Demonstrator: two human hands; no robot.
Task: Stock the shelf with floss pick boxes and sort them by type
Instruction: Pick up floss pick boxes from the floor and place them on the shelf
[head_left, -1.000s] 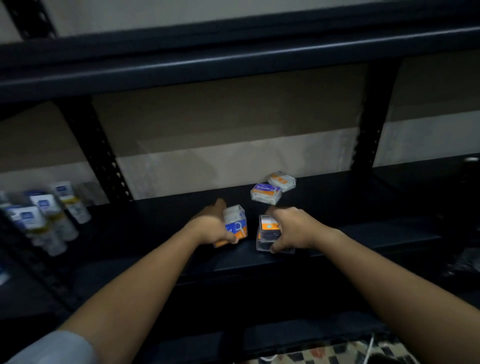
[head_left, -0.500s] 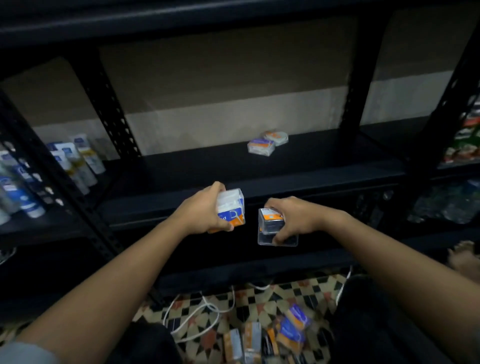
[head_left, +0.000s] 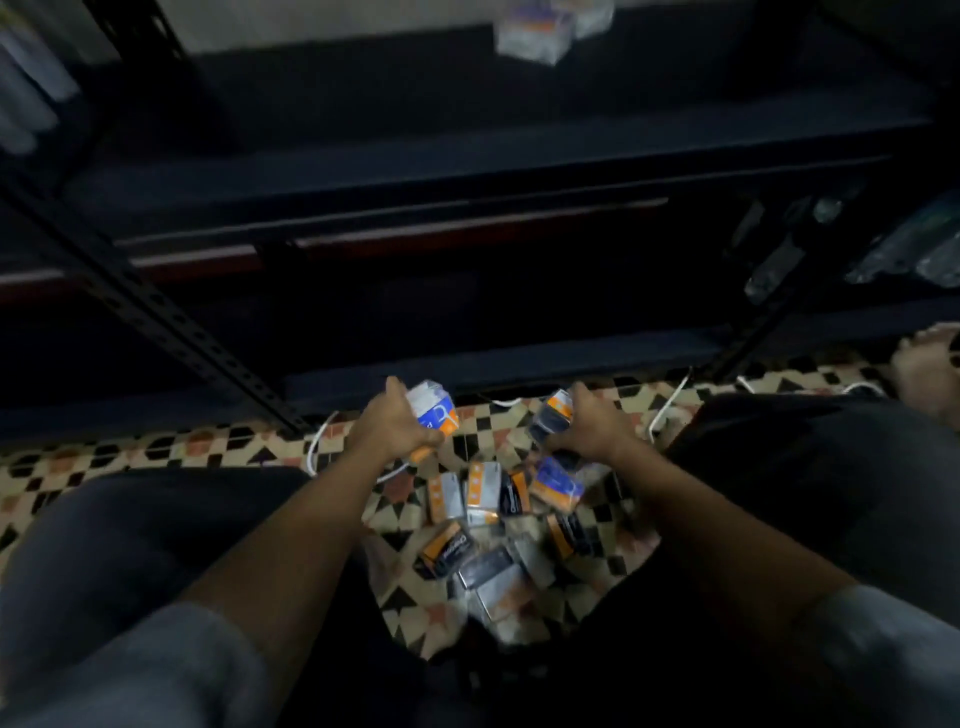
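Left hand (head_left: 390, 428) had its fingers curled round a blue-and-white box (head_left: 432, 411), right hand (head_left: 589, 425) gripped a dark box (head_left: 551, 418), both held low over the tiled floor (head_left: 156, 452). A pile (head_left: 498, 525) of boxes lay on the floor just below them, and two blurred boxes (head_left: 545, 26) sat up on the shelf (head_left: 363, 104).

Patterned tile floor (head_left: 156, 452) in black, cream and orange underfoot. White cable (head_left: 317, 441) looping across it by the rack's perforated black upright (head_left: 156, 317). Blurred pale tubes (head_left: 26, 98) far left; clear plastic-wrapped goods (head_left: 914, 249) far right.
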